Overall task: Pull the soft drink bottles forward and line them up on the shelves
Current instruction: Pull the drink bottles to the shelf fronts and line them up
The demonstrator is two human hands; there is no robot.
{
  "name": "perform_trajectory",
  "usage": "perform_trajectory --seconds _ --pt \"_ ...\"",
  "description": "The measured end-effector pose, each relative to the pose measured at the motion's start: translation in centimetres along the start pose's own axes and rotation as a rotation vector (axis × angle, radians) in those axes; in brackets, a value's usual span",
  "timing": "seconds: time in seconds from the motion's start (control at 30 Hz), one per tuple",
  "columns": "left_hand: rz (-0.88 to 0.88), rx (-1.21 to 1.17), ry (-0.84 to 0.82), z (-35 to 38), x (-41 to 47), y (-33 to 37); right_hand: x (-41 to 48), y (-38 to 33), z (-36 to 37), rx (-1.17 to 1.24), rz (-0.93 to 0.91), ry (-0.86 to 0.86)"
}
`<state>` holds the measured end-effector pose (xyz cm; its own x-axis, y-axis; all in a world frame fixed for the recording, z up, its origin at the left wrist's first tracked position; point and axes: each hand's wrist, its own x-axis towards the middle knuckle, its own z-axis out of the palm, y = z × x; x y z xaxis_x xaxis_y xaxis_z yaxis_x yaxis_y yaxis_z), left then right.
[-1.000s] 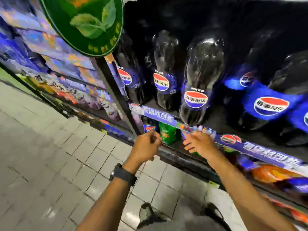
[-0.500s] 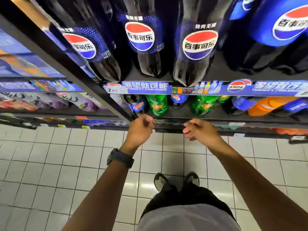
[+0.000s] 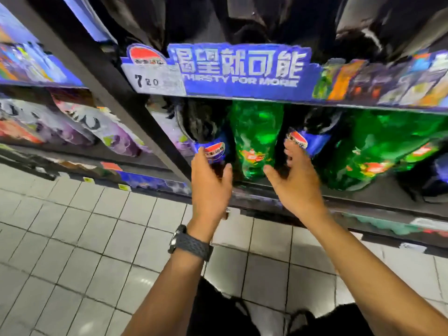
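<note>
On the lower shelf point(image 3: 378, 202) the left cola bottle point(image 3: 206, 127) stands at about 11 o'clock of the view's middle, with a green bottle point(image 3: 254, 139) just beside it at its 3 o'clock and the right cola bottle point(image 3: 315, 132) beyond that, so the green one sits between the two colas. More green bottles point(image 3: 392, 146) crowd the shelf at 3 o'clock of the right cola bottle. All lean in the wide lens and are blurred. The left hand point(image 3: 211, 187) is wide, its fingers straight and its thumb point(image 3: 226, 172) spread, raised in front of the left cola bottle; its fingertips point(image 3: 200, 155) overlap the red and blue label, though the blur hides whether they touch. The right hand point(image 3: 297, 183) is wide too, its fingers splayed toward the right cola bottle's label, contact likewise unclear. Neither holds anything. A dark watch point(image 3: 191, 243) wraps the left wrist at 6 o'clock of that hand. At 12 o'clock of the hands a blue strip point(image 3: 240, 69) with white lettering fronts the upper shelf, a price tag point(image 3: 155, 81) at its 9 o'clock end and dark bottles point(image 3: 242, 20) above it. A black post point(image 3: 104, 76) slants at 10 o'clock, purple packs point(image 3: 116, 139) past it. A pale tiled floor point(image 3: 72, 238) fills 7 o'clock.
</note>
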<state>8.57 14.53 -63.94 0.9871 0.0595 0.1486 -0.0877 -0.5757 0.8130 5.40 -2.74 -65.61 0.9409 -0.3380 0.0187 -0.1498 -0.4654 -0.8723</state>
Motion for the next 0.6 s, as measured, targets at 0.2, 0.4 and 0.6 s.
perform_trajectory --seconds 0.2,0.4,0.6 --pt "0.148 -0.062 0.308 3.6 1.0 -5.7 2.3 2.7 5.4 -0.019 -0.266 0.278" --pt "0.35 0.041 0.43 7.1 2.6 -9.5 4.4 5.7 8.3 0.029 -0.37 0.32" --pt "0.384 0.17 0.535 9.4 4.0 -11.2 5.1 9.0 9.1 0.015 -0.441 0.296"
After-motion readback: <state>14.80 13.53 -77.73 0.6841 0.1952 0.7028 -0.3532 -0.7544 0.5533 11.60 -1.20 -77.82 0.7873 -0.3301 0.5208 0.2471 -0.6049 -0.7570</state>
